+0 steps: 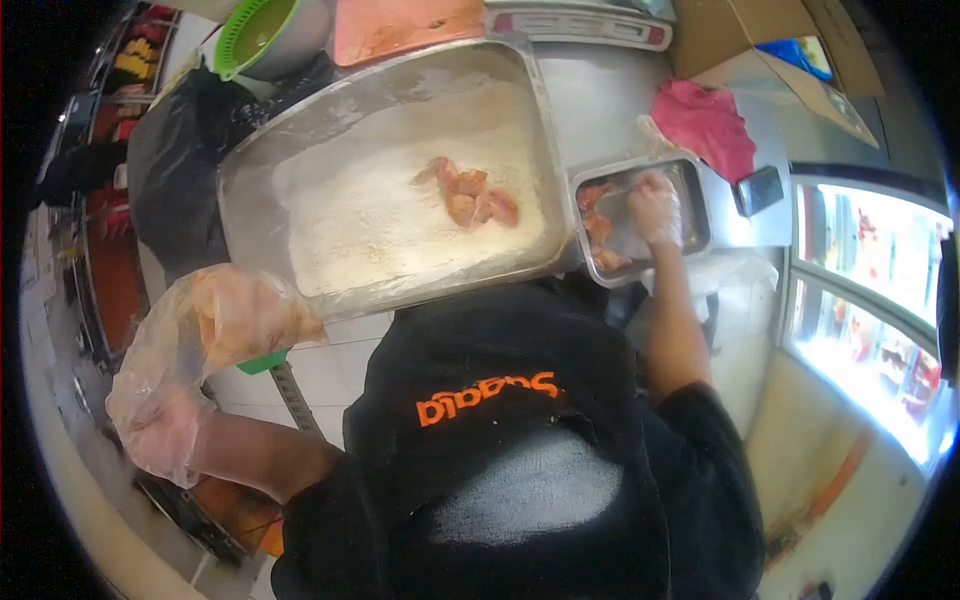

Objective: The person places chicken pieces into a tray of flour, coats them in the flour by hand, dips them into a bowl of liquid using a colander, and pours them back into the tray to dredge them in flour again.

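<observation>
My left hand (pixel 165 425), seen through clear plastic, grips a clear plastic bag (pixel 250 315) with pale raw chicken pieces inside. The bag hangs beside the near left corner of a large metal tray (pixel 555 150). White flour (pixel 370 200) covers the tray's bottom, and raw chicken pieces (pixel 468 195) lie on it towards the right. My right hand (pixel 657 208), in a clear plastic glove, is inside a small metal tray (pixel 704 215). Its fingers are drawn together; what they hold, if anything, is hidden. Reddish chicken pieces (pixel 597 225) lie along that tray's left side.
Behind the large tray stand a green-rimmed strainer bowl (pixel 255 35) and an orange-pink board (pixel 400 28). A pink cloth (pixel 705 125) and a phone (pixel 760 190) lie beyond the small tray. At right are a cardboard box (pixel 820 85) and a lit display fridge (pixel 870 300).
</observation>
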Tool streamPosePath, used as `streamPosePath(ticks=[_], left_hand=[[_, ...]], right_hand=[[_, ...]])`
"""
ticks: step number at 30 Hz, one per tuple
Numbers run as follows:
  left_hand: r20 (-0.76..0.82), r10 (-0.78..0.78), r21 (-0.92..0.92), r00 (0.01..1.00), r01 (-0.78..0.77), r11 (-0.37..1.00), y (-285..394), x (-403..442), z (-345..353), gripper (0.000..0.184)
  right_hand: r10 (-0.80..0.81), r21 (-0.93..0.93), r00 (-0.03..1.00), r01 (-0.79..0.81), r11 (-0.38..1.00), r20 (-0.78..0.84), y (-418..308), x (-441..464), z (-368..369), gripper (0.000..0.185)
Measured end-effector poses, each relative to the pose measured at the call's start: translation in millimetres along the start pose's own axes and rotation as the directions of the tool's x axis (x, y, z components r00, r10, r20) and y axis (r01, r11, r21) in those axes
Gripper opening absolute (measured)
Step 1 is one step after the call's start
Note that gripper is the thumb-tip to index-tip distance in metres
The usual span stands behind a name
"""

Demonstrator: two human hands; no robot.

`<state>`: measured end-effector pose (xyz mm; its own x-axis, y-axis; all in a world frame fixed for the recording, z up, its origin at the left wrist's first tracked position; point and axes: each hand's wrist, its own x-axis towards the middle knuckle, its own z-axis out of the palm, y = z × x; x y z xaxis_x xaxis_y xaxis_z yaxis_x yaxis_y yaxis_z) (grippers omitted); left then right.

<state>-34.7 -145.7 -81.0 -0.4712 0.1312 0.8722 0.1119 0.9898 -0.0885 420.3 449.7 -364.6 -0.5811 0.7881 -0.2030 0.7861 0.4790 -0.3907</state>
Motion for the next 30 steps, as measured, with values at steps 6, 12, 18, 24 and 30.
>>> streamPosePath(ticks=[6, 12, 18, 24, 30], left_hand=[[-0.011, 0.142, 0.021, 0.99, -0.142, 0.99, 180.1, 2.9, -124.0, 0.031], [0.075, -0.07, -0.589, 0.995, 0.101, 0.802, 202.0, -8.5, -140.0, 0.019], [0.05, 0.229, -0.673, 0.972, -0.137, 0.726, 220.0, -7.6, -174.5, 0.02], [0.38, -0.172, -0.923, 0.909, 0.385, 0.001, 218.8, -30.7, -163.5, 0.013], [0.57, -0.099, -0.769, 0.816, 0.487, -0.413, 173.4, -17.6, -124.9, 0.008]], right_hand=[[-0.285, 0.806, 0.959, 0.179, 0.565, -0.014, -142.0, -48.7, -102.1, 0.045], [-0.573, 0.522, 0.731, 0.674, 0.523, -0.369, -204.4, -23.2, -124.3, 0.043], [-0.941, 0.572, 0.073, 0.809, -0.138, -0.331, -336.9, -62.6, -167.6, 0.023], [-0.967, 0.321, -0.083, 0.947, -0.001, 0.242, -436.4, -112.3, -157.9, 0.019], [-0.893, 0.337, -0.039, 0.933, 0.128, 0.448, -499.0, -130.0, -103.3, 0.017]])
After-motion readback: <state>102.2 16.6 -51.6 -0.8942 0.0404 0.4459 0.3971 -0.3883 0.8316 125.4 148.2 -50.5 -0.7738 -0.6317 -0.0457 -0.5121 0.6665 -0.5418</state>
